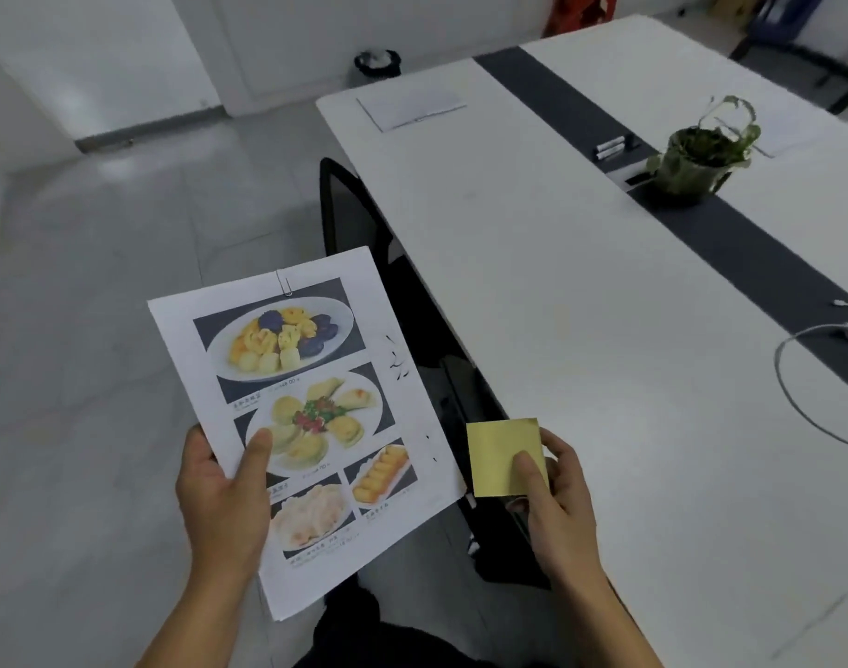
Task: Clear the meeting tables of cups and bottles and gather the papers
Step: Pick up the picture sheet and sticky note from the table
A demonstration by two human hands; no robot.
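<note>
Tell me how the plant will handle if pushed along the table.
The plant probably slides rather than tips: its pot looks squat and wide. Its long stems sprawl upward, so they would likely sway. Soil probably makes it heavy.

Printed sheet w/ four food photos: a small caption sits under each pic, apparently Chinese chars, too blurred to read. Price-like digits under the top two pics; only a possible ".00" ending shows under the top one. A few dark pen marks in the right margin, not readable as words. Yellow sticky note: plain face.
</note>
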